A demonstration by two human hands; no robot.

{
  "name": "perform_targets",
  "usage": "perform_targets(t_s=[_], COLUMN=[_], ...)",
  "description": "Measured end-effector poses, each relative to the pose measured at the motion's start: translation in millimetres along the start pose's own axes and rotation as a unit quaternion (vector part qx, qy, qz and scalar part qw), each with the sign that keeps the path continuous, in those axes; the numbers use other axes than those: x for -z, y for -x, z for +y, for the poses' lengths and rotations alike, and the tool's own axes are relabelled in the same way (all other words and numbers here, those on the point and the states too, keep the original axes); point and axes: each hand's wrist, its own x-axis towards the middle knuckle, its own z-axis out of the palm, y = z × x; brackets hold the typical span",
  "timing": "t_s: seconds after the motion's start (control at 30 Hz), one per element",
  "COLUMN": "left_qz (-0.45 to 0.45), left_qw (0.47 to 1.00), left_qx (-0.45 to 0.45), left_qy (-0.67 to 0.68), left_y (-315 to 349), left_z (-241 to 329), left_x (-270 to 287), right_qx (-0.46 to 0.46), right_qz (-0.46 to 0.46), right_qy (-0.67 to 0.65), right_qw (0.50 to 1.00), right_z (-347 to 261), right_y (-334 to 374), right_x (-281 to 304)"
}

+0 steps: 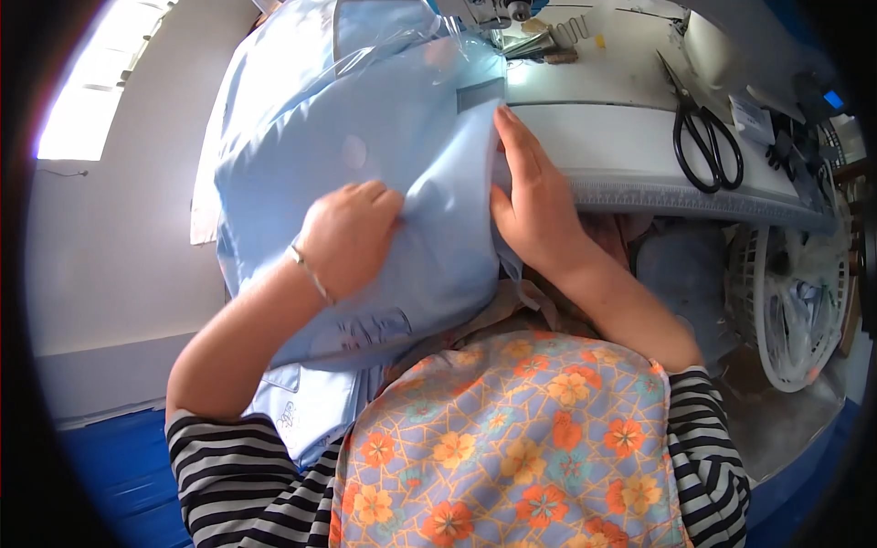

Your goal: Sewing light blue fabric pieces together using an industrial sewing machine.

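Note:
A large piece of light blue cloth (365, 110) spreads over the sewing table and hangs toward my lap. My left hand (352, 233) is closed on the cloth near its middle, and folds run from the fingertips. At the cloth's right edge is my right hand (539, 187), its fingers stretched out and its thumb apart, touching the fabric. Part of a sewing machine (498, 11) shows at the top, beyond the cloth. Its needle area is hard to make out.
Black-handled scissors (708, 137) lie on the white table (621, 137) at the right. A ruler strip (658, 194) runs along the table's front edge. A white plastic basket (767, 310) stands lower right. Folded pale fabric (306, 406) hangs below the blue cloth.

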Motion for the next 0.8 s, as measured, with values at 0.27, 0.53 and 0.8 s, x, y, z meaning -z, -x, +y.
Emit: perform_targets(t_s=[0.27,0.53,0.8], left_qz=[0.234,0.297,0.197], left_qw=[0.945,0.953,0.964], left_qx=[0.02,-0.027,-0.177], left_qy=[-0.227,-0.057,-0.009], left_y=[-55.7,-76.7,-117.9], left_z=[-80.9,-87.3,-60.3], left_x=[79.8,100.3,98.4], right_qx=[-0.226,-0.127,-0.259], right_qz=[-0.223,-0.484,-0.448], right_qy=[-0.511,-0.21,-0.243], right_qw=[0.799,0.84,0.821], right_z=[-27.9,5.0,-44.1], right_y=[-51.9,-80.8,-76.4], right_x=[-21.7,36.9,-18.2])
